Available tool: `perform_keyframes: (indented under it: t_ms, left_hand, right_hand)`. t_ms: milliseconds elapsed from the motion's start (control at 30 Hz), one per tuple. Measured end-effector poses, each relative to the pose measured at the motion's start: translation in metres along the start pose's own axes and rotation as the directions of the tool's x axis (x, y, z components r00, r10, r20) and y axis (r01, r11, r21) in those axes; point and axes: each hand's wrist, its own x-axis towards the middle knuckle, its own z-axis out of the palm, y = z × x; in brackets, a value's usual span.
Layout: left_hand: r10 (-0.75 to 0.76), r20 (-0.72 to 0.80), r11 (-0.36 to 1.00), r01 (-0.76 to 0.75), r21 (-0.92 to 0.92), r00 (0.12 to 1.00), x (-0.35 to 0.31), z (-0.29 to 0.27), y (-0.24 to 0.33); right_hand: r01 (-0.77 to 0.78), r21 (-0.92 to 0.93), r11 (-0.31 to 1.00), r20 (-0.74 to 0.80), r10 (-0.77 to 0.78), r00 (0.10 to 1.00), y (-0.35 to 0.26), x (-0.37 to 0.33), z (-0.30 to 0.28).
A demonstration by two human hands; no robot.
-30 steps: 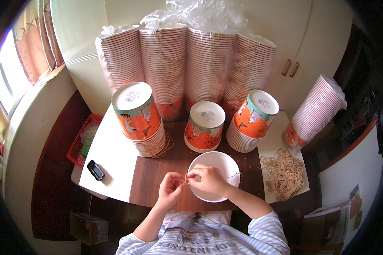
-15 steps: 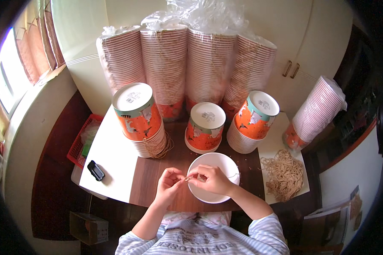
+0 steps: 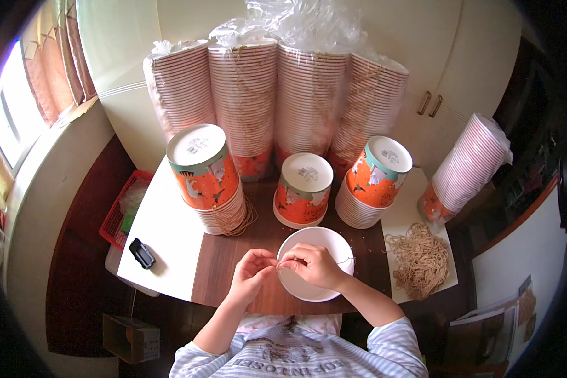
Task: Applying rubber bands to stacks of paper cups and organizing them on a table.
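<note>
My left hand (image 3: 251,276) and my right hand (image 3: 314,266) meet fingertip to fingertip at the table's front. Thumbs and index fingers are pinched on something small that I cannot make out, mostly hidden by the fingers. Beneath my right hand lies a round white paper bucket (image 3: 315,294), its pale inside facing up. A thin dark line, perhaps string, shows by its right rim. Just beyond stands an upturned orange patterned paper bucket (image 3: 302,203). Nested upturned buckets flank it, a left stack (image 3: 211,189) with tan cord hanging at its side and a right stack (image 3: 368,183).
Tall plastic-wrapped bucket stacks (image 3: 242,94) line the back, with another wrapped stack (image 3: 466,164) leaning at right. A heap of tan cord (image 3: 421,259) covers the table's right end. At left are a small black case (image 3: 142,253) and a red basket (image 3: 116,220).
The fingertips have shifted slightly, and the tan bit that showed between them is now mostly covered. The buckets and cord heap stay where they were.
</note>
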Motion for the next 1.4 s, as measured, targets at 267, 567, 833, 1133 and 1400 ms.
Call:
perform_keyframes:
  t_ms: [267,567,833,1133,1400]
  left_hand:
    - [0.181,0.063,0.798,-0.184,0.574,0.982,0.001,0.002,-0.001]
    - [0.233,-0.011,0.822,-0.191,0.537,0.972,0.004,0.004,0.004]
    - [0.089,-0.116,0.961,-0.055,0.272,0.989,0.002,-0.004,0.001]
    - [0.117,-0.153,0.947,-0.063,0.315,0.981,0.004,-0.007,-0.002]
    - [0.006,-0.053,0.928,0.014,0.371,0.999,0.002,-0.005,0.009]
  right_hand:
    - [-0.063,0.036,0.997,-0.001,0.063,0.998,0.0,0.0,-0.001]
    - [-0.094,-0.023,0.995,0.032,0.095,0.995,0.008,-0.004,0.001]
    - [-0.157,-0.058,0.986,0.103,0.162,0.981,0.008,-0.008,0.002]
    - [-0.128,-0.132,0.983,0.201,0.153,0.968,0.012,-0.011,0.003]
    - [-0.138,-0.026,0.99,0.137,0.14,0.981,0.008,-0.011,0.002]
